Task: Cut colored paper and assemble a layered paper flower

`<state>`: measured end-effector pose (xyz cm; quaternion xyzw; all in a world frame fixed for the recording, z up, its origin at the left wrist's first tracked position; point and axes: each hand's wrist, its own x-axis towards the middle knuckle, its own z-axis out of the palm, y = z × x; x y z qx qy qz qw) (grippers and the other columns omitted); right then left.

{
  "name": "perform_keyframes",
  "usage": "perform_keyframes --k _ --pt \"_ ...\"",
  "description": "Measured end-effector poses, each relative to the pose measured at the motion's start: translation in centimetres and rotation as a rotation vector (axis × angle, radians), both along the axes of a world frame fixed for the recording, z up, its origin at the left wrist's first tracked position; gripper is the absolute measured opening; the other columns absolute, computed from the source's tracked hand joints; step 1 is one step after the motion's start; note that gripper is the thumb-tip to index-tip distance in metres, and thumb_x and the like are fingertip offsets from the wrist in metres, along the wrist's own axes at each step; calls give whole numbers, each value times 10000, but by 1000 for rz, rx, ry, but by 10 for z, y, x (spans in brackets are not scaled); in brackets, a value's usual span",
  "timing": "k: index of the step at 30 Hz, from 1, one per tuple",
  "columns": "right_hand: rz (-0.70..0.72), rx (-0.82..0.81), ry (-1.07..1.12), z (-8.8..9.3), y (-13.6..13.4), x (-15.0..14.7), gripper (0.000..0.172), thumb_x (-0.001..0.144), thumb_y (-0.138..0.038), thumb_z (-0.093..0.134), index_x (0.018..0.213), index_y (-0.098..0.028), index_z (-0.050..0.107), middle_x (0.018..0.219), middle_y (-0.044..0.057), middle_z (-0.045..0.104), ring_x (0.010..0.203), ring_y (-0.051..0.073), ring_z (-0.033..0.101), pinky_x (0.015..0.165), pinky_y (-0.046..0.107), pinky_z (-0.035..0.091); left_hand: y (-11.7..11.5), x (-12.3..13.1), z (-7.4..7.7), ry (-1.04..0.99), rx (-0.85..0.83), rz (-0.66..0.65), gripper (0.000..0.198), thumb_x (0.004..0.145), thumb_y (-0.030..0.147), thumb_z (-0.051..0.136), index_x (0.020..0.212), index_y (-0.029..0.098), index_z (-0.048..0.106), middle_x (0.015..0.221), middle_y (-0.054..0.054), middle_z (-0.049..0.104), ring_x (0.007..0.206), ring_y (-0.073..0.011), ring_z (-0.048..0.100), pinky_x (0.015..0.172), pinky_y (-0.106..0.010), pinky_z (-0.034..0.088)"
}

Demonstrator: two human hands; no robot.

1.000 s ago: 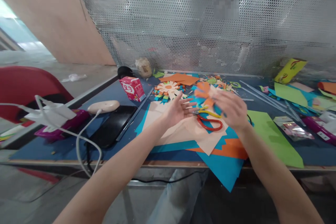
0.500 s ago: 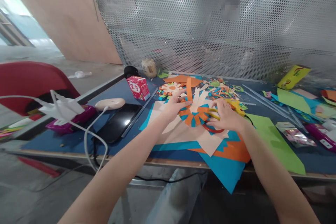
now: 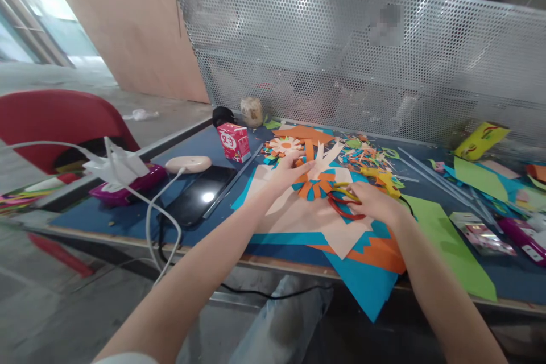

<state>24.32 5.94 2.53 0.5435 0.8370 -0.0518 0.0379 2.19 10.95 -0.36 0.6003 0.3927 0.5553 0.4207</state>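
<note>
My left hand (image 3: 290, 169) is closed on the edge of a paper flower (image 3: 314, 189) made of orange and blue strips. An orange strip and several pale strips (image 3: 323, 160) stand up from its middle. Just to the right, my right hand (image 3: 367, 200) has its fingers on a pair of scissors (image 3: 343, 208), with one yellow and one red handle loop showing. The scissors' blades cannot be made out. Under both hands lie pale paper sheets (image 3: 281, 217) on blue ones. A pale paper flower (image 3: 285, 145) lies beyond my left hand.
A yellow glue gun (image 3: 384, 183) lies right of my right hand, near green paper (image 3: 443, 244). Paper scraps (image 3: 362, 153) are heaped behind. On the left are a phone (image 3: 198, 196), a pink box (image 3: 234, 142) and a power strip (image 3: 128, 185) with cables. A perforated metal panel (image 3: 319, 62) stands at the back.
My right hand has drawn slightly right, away from the paper flower, and more of the scissors' handles shows. My left hand stays at the flower. The whole view has shifted a little.
</note>
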Motion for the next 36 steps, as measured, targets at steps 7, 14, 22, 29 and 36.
perform_keyframes --k 7,14,22,29,36 --pt "-21 46 -124 -7 4 0 248 768 -126 483 1001 -135 567 1042 134 602 910 223 584 717 275 403 8 -4 -3 58 85 103 250 735 384 549 840 166 610 664 8 524 582 -100 455 533 -215 353" --pt "-95 481 -151 17 -6 35 298 702 -48 426 949 -151 556 930 104 642 913 238 551 767 324 347 16 -5 -9 63 155 114 244 757 335 516 921 184 615 803 -28 611 664 -128 544 609 -241 425" --pt "-350 830 -116 57 -28 69 508 685 -591 522 978 -176 524 912 144 613 876 333 504 737 422 334 11 -4 -2 82 181 125 172 785 280 474 730 173 597 648 -1 556 584 -111 486 541 -222 387" --pt "-196 666 -10 72 -16 11 513 750 -586 433 1075 -200 529 950 113 609 883 294 507 765 391 336 9 -5 -1 139 224 104 165 776 314 499 728 180 582 632 8 508 587 -116 462 559 -232 376" --pt "-184 490 -90 79 -8 -9 516 751 -609 418 1021 -197 569 950 119 619 891 291 481 754 377 329 -2 -2 9 114 237 -30 190 783 328 496 709 184 594 554 23 455 509 -99 393 483 -224 304"
